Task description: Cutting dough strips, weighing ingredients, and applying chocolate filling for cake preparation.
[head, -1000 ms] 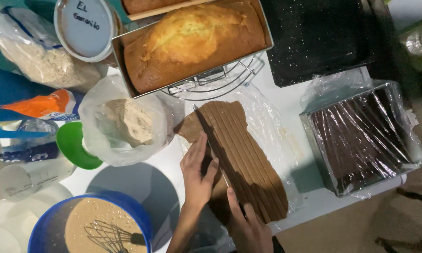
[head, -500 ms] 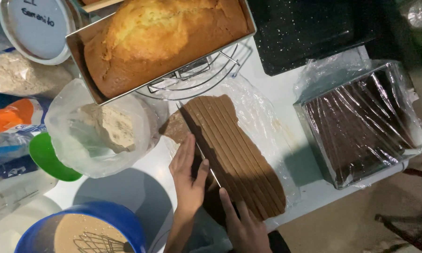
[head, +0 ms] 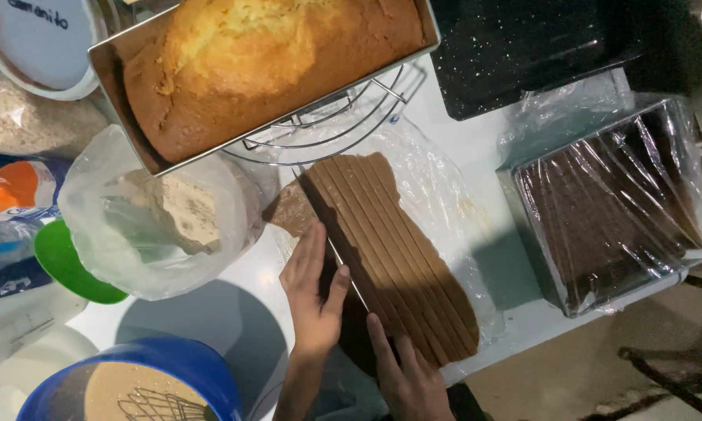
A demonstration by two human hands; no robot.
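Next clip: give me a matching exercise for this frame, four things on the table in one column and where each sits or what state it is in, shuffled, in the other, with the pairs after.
Things
1. golden loaf cake
2. brown dough sheet
3. blue bowl
4. dark tray

Places or states
A. wrapped in clear plastic film, at the right
B. in a metal tin on a wire rack, at the top
C. scored into long strips, on clear plastic beside the left hand and right hand
D. holds tan batter and a whisk, at the bottom left

Pairs: 1-B, 2-C, 3-D, 4-A
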